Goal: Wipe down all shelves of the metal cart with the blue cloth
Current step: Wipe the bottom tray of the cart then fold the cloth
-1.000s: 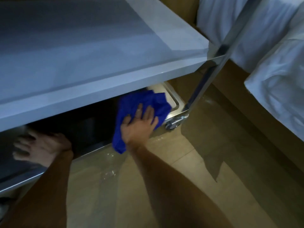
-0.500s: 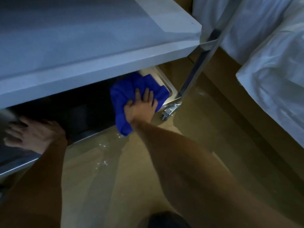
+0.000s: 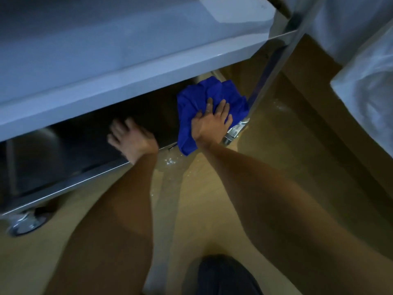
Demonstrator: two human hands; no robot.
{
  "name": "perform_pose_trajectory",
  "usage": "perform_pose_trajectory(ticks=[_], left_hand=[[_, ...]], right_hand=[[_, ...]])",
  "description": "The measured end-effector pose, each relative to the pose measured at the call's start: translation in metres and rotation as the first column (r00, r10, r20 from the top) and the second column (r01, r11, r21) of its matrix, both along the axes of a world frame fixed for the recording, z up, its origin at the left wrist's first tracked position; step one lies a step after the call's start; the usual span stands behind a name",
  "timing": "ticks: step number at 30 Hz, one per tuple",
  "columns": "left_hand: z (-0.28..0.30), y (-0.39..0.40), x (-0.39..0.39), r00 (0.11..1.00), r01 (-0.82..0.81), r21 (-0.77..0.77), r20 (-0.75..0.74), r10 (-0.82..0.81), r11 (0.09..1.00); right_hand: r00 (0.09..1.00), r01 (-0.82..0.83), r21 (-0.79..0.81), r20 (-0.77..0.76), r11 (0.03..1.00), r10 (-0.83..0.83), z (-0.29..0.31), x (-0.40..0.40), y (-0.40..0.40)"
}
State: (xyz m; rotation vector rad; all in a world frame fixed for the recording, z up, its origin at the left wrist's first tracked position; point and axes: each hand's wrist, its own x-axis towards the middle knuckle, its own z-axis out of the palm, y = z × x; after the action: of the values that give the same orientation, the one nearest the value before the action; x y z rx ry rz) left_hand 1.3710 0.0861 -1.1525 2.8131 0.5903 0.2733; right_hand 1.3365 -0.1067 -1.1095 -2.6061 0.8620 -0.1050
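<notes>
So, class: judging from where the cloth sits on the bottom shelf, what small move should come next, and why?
Probably sweep the blue cloth leftward under the right hand: it sits bunched at the bottom shelf's right corner, the stretch towards the left hand lying uncovered.

The metal cart [image 3: 148, 67] looks like brushed steel, smooth with a soft satin sheen, and its upper shelf [image 3: 106, 39] catches a pale bluish glare. The lower shelf [image 3: 70, 150] under it is darker but still shiny along the front lip. The corner post [image 3: 274, 67] and caster [image 3: 234, 133] beside the blue cloth [image 3: 212, 96] look polished, chrome-like. That cloth is soft, matt, crumpled microfibre-ish stuff. The floor [image 3: 265, 128] below the cart is smooth and a bit glossy, and the white fabric [image 3: 365, 86] right of the post looks matt and wrinkled.
</notes>
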Motion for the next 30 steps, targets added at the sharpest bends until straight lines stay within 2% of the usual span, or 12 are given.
perform_pose_trajectory(ticks=[2, 5, 10, 20, 23, 26, 28, 30], left_hand=[[0.041, -0.034, -0.029, 0.994, 0.106, -0.045, 0.020, -0.105, 0.993], [0.037, -0.029, -0.023, 0.996, 0.087, -0.064, -0.014, -0.088, 0.994], [0.030, -0.041, -0.019, 0.993, 0.117, -0.025, 0.013, -0.117, 0.993], [0.027, -0.037, -0.020, 0.991, 0.115, -0.077, 0.079, -0.109, 0.990], [0.029, -0.037, -0.019, 0.992, 0.093, -0.147, 0.103, -0.078, 0.985], [0.035, -0.025, -0.019, 0.981, 0.111, -0.311, 0.189, -0.053, 0.944], [0.041, -0.013, -0.019, 0.961, 0.097, -0.458, 0.274, 0.036, 0.884], [0.049, -0.009, -0.021, 0.966, 0.085, -0.515, 0.252, 0.056, 0.853]], right_hand=[[0.998, 0.027, -0.027, 0.055, 0.999, -0.026, -0.003, -0.004, -0.014], [0.986, 0.132, -0.024, 0.110, 0.991, -0.129, -0.011, -0.011, -0.038], [0.990, 0.085, -0.052, 0.121, 0.995, -0.078, -0.018, -0.010, -0.034], [0.993, 0.054, -0.100, 0.111, 0.993, -0.043, -0.023, -0.012, -0.032], [0.985, -0.132, -0.152, 0.090, 0.979, 0.147, -0.024, -0.033, 0.006], [0.906, -0.370, -0.136, 0.166, 0.919, 0.390, -0.027, -0.059, 0.076], [0.914, -0.374, -0.083, 0.137, 0.924, 0.382, -0.026, -0.060, 0.101], [0.920, -0.375, -0.083, 0.089, 0.923, 0.382, -0.018, -0.057, 0.097]])
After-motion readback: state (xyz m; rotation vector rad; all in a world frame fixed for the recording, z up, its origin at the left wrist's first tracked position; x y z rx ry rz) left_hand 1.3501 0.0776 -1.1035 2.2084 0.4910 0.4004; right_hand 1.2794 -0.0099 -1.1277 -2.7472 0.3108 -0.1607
